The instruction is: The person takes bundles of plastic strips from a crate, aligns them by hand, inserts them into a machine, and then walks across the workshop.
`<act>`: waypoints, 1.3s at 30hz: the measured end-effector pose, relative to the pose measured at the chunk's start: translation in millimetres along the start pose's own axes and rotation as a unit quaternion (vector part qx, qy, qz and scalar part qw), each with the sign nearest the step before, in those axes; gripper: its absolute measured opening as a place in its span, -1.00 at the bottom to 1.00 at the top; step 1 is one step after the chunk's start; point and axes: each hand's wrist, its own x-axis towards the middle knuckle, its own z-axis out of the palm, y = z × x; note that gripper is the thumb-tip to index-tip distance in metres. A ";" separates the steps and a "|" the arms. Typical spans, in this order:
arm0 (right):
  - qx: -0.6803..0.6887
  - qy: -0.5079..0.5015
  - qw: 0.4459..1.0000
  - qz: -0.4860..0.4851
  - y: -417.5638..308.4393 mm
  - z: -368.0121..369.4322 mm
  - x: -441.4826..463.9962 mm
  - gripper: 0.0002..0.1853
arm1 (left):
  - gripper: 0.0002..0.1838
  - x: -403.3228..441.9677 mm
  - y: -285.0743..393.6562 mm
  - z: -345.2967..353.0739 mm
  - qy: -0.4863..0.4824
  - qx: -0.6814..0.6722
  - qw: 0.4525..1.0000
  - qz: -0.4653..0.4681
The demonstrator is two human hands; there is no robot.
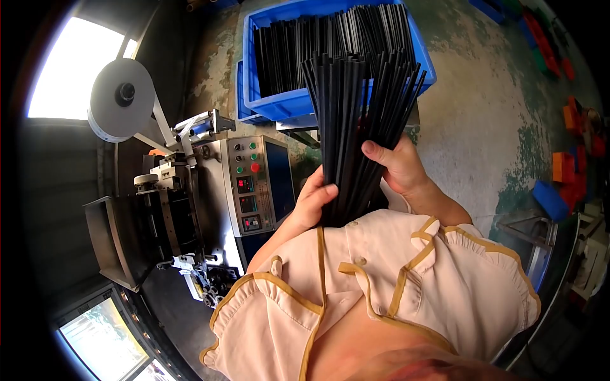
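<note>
A thick bundle of long, thin black strips [343,120] stands nearly upright in front of my body, its upper ends fanned apart. My left hand [313,198] is closed round the bundle's lower left side, thumb across the front. Higher up on the right, my right hand [400,164] grips the other part of the bundle, its thumb pressed on the front. A gap shows between the two parts near the top. Beyond them, a blue crate [419,44] holds many more black strips [330,35] in rows. The bundle's lower ends are hidden near my apron.
On the left stands a machine with a control panel [254,184] of buttons and red digit displays, and a large white reel [122,100] above it. Orange bins [562,167] and a blue bin [550,200] lie at the right. The floor [473,82] is worn green and grey.
</note>
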 end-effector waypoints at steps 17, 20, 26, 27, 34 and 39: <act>-0.162 -0.077 0.983 -0.049 19.0 15.3 16.4 -0.20 | -0.57 22.6 -4.8 11.3 -0.028 0.170 0.984 -0.051; -0.163 -0.056 0.981 -0.088 24.4 15.7 35.3 -0.28 | -0.62 31.9 -2.1 9.4 0.001 0.143 0.988 -0.051; -0.077 -0.043 0.996 0.029 20.7 5.3 21.6 -0.49 | -0.54 8.7 9.4 15.3 0.009 -0.031 0.990 -0.140; -0.077 -0.044 0.995 0.035 22.4 4.2 18.4 -0.49 | -0.51 6.4 6.1 6.6 0.008 -0.061 0.986 -0.156; 0.003 -0.012 0.998 0.058 25.3 9.7 10.9 -0.62 | -0.56 -11.0 11.1 -2.6 0.126 -0.125 0.976 -0.125; -0.014 -0.029 0.996 0.083 28.9 12.4 13.8 -0.56 | -0.57 -16.2 19.6 -7.0 0.105 -0.107 0.981 -0.125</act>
